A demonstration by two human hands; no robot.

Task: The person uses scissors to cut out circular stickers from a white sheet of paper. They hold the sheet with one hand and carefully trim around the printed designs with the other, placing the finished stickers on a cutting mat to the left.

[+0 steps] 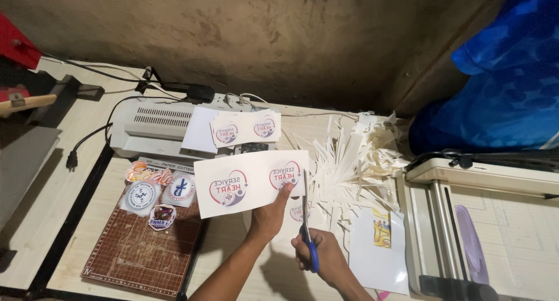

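Note:
My left hand (269, 215) holds up a white printed sheet (244, 181) with two round red-and-blue logos, gripping its lower right edge. My right hand (325, 255) grips blue-handled scissors (307, 219) whose blades point up at the sheet's right edge. Behind the sheet, a stack of cut logo cards (247, 128) rests on a white laminating machine (152, 126). A heap of white paper offcuts (352, 164) lies just to the right of the scissors.
A brown cutting mat (137, 251) with several round stickers (152, 193) lies at the left. At the right stand a paper trimmer (495, 219), a glossy sheet (378, 248) and a blue plastic bag (506, 80). Black cables (87, 138) run from the laminator.

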